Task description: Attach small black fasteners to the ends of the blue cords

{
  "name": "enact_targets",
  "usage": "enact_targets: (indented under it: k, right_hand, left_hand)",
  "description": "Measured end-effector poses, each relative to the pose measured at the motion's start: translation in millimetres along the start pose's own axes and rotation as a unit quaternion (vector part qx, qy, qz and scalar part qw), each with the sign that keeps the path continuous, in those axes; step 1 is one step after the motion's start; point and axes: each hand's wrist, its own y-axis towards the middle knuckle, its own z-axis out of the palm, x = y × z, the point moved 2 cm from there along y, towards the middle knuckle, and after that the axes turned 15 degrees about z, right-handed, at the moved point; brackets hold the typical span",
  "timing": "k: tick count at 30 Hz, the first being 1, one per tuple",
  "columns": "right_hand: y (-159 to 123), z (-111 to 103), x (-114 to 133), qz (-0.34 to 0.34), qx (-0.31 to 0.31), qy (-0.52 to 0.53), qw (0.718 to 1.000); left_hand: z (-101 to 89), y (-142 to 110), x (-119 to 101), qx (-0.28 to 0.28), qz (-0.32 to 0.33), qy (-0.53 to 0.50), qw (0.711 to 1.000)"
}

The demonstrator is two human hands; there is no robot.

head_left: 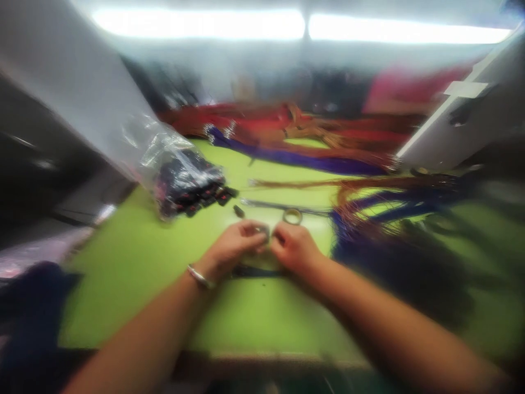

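Note:
My left hand (238, 243), with a silver bracelet (200, 276) at the wrist, is closed in a pinch around a small dark piece (264, 232). Close beside it, my right hand (297, 246) is closed too, fingers curled toward the left fingertips; what they grip is hidden. Both hands are over the green tabletop (262, 323). A roll of tape (292, 210) lies just beyond the right hand. Past the left hand sits a small loose black part (238, 211). Below the hands is a dark strand (258, 272), partly covered.
A clear plastic bag (153, 145) of black parts (192, 191) lies open at left. Blue wires (295, 158) and red-brown wires (254, 117) stretch across the back. Thin wires (283, 206) lie ahead, running to a tangled blue bundle (369, 241) at right. White panels (86, 82) flank the table.

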Motion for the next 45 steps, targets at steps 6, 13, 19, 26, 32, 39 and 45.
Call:
enact_targets:
  k: [6,13,19,26,32,39,45]
  right_hand:
    - [-3.4,1.0,1.6,0.008,0.023,-0.028,0.999]
    - [42.7,-26.8,15.8,-0.002,0.027,-0.063,0.998]
    - [107.9,-6.8,22.0,0.112,0.089,-0.247,0.958]
    - [122.6,4.5,6.9,0.130,0.136,-0.252,0.949]
    - [120.7,-7.5,11.8,0.123,0.119,-0.253,0.952]
    - [100.5,-29.8,36.4,0.045,0.077,-0.164,0.982]
    - [74.1,-27.7,61.6,-0.014,0.062,-0.045,0.997]
  left_hand:
    - [3.8,0.2,-0.7,0.008,0.014,0.005,1.000]
    - [0.9,0.3,-4.9,-0.031,0.000,-0.024,0.999]
    - [1.6,-0.6,-5.4,-0.029,-0.005,-0.023,0.999]
    - [3.7,-1.3,-10.0,-0.035,-0.015,-0.004,0.999]
    - [2.8,-1.7,-10.7,-0.026,-0.008,0.002,1.000]
    - [-0.7,1.6,-7.0,-0.029,0.017,-0.011,0.999]
    - [-5.5,3.3,-3.1,-0.022,0.040,-0.020,0.999]
